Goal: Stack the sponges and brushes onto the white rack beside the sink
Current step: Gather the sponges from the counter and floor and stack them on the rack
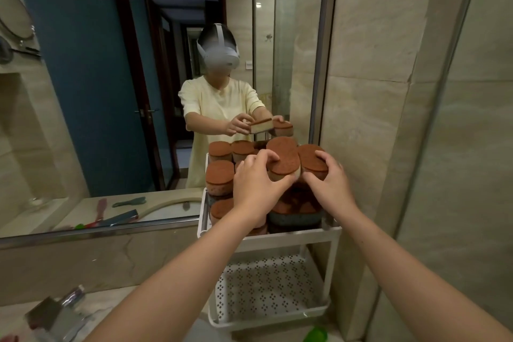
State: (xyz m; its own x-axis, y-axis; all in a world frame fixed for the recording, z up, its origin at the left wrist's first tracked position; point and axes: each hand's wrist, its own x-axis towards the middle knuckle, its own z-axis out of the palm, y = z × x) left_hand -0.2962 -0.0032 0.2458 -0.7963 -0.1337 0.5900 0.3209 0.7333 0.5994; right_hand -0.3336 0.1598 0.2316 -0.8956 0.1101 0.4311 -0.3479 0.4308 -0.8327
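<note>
- The raised sponge [283,159] sits in the left grip [255,183], above the middle of the pile on the top shelf of the white rack [291,239]. Its brown oval face is up, and its long axis runs away from the person, tilted slightly right.
- The left grip is grasping that sponge, with fingers curled over the far-left edge and the thumb at the near edge.
- The right grip [330,183], just beside it, is curled over a neighbouring sponge [313,159] at the pile's right side, steadying it, I judge.
- The hands hide the underside, so I cannot tell whether the raised sponge touches the sponges below.
- The coming move is probably a short lowering onto the pile, carried by the left grip.
</note>
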